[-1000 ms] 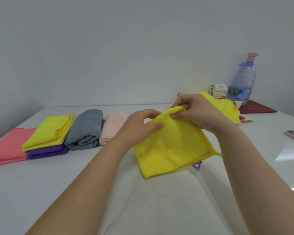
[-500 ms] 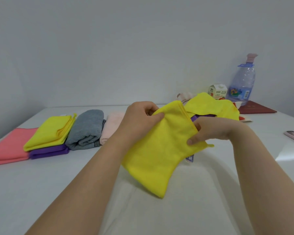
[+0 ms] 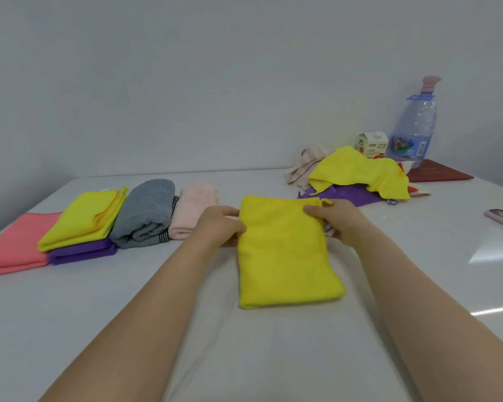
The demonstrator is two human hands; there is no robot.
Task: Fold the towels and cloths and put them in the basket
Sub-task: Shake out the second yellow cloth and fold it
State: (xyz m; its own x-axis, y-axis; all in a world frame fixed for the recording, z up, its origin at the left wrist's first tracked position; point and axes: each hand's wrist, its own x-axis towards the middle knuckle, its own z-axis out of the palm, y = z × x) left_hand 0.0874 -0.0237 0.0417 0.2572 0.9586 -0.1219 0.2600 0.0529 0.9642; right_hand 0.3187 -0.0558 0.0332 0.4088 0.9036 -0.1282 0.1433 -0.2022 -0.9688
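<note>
The folded yellow microfibre cloth point(image 3: 285, 250) lies flat on the white table point(image 3: 70, 314) at the centre of the frame, its long side running away from the camera. The left hand point(image 3: 218, 227) grips its upper left edge with curled fingers. The right hand point(image 3: 334, 220) pinches the upper right corner, thumb on top and the other fingers tucked out of sight beneath.

The step in hand looks like squaring the fold. To do it well, both far corners should be drawn taut and level so the layers line up. The edges should then be pressed down before another fold or a lift, since the thin fabric would probably slip out of line if it were released unevenly.

The cloth is a neat, bright rectangle with a soft nap, smooth on top. A small hanging loop pokes out at the far right corner.

To the left stands a row of finished pieces: a pale pink rolled towel point(image 3: 193, 210), a grey folded towel point(image 3: 145, 213), a yellow folded cloth point(image 3: 84, 216) stacked on a purple folded cloth point(image 3: 82, 252), and a coral folded cloth point(image 3: 9, 245) at the left edge.

At upper right is an unfolded heap: a crumpled yellow cloth point(image 3: 357, 172) over a purple cloth point(image 3: 346, 194), with a beige striped towel point(image 3: 305, 165) behind.

No basket is in view.
</note>
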